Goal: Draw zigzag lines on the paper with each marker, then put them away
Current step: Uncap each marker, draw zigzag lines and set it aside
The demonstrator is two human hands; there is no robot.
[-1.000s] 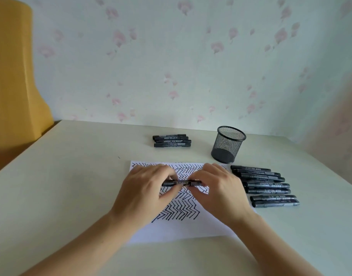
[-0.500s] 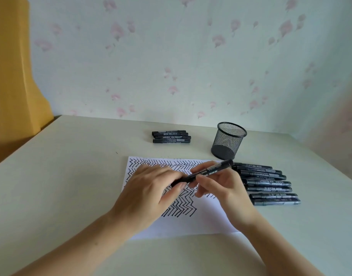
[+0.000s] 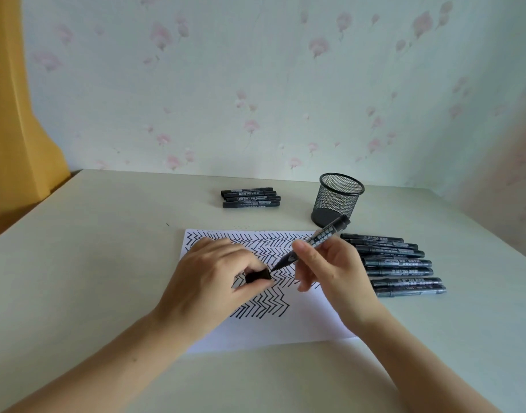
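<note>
A: Head view, centre of the frame: the right hand [image 3: 330, 269] is pinching an uncapped black marker with white lettering on its barrel [image 3: 317, 241], nib pointing down-left just above the white sheet of paper covered in black zigzags [image 3: 300, 326]. The left hand [image 3: 214, 281] is curling its fingers round the small black cap [image 3: 258, 276] while resting on the sheet.

B: So the drawing step is starting. What is needed?

A: I'd judge the nib should be landing on the blank strip in the lower part of the sheet, with the left hand pressing the paper flat on the pale bench [image 3: 92, 263].

B: And the rest?

A: Seven black markers in a row [image 3: 396, 265] are lying right of the paper, four more black markers [image 3: 251, 197] are sitting at upper centre, and the black mesh pen cup [image 3: 337, 201] is standing between them.
</note>
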